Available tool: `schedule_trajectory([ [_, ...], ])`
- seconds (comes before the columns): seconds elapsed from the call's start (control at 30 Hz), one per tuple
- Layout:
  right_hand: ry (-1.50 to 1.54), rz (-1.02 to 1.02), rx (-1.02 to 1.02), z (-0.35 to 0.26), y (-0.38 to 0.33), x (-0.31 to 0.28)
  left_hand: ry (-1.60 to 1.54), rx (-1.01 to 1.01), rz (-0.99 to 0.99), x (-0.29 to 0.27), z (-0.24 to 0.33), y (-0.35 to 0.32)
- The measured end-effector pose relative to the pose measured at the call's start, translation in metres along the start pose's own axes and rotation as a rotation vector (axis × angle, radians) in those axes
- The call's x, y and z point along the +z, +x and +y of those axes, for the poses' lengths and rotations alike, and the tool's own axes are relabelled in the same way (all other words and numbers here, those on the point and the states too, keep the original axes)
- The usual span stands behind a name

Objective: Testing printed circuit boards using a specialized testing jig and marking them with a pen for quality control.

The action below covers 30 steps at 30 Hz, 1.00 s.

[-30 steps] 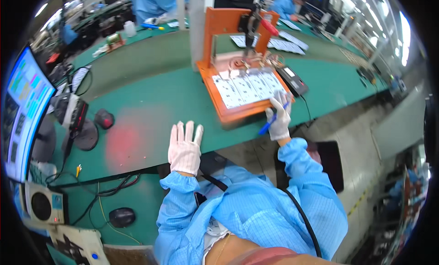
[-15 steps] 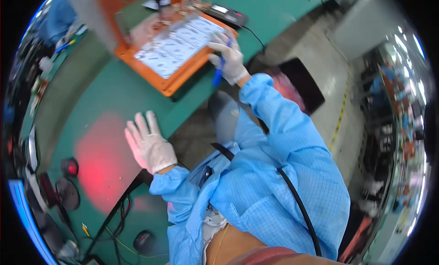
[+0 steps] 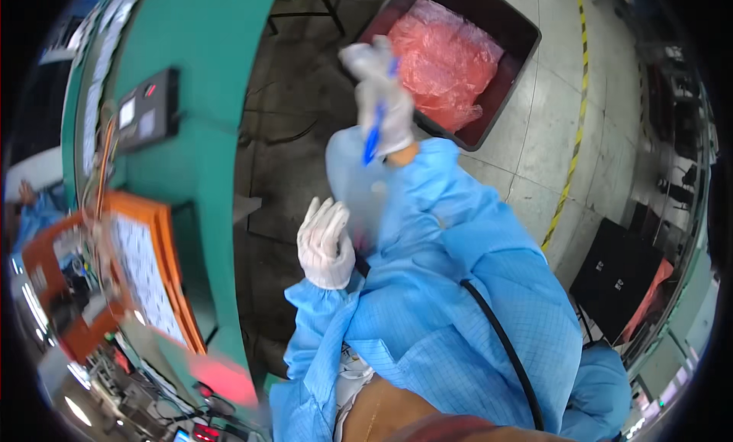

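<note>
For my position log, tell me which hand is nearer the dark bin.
Right. The right hand is by the bin, at its left edge; the left hand is farther, below-left.

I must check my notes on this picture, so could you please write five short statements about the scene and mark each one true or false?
1. The right hand holds a blue pen. True.
2. The left hand holds a pen too. False: it looks empty.
3. Both hands wear white gloves. True.
4. The pink plastic lies on the green table. False: it lies in the dark bin.
5. The orange fixture stands on the floor. False: it stands on the green table.
</note>
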State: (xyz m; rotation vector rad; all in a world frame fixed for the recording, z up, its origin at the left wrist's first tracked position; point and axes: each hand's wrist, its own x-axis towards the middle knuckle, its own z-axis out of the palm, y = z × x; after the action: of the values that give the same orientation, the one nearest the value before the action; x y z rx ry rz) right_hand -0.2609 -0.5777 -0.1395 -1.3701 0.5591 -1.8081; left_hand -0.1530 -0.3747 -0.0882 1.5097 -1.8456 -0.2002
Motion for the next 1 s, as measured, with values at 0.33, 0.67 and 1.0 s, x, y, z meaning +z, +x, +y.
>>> schedule_trajectory([
  [0.33,-1.127,-0.382,1.053,0.151,-0.105,-0.244,0.014,-0.449,-0.535,0.168,-0.093,0.127],
  [0.67,-1.396,-0.74,1.164,0.225,-0.178,-0.279,0.196,-0.126,-0.645,0.268,-0.161,0.138],
  [1.0,-1.364,-0.854,1.158,0.293,-0.189,-0.306,0.463,-0.363,-1.108,0.455,-0.29,0.163],
])
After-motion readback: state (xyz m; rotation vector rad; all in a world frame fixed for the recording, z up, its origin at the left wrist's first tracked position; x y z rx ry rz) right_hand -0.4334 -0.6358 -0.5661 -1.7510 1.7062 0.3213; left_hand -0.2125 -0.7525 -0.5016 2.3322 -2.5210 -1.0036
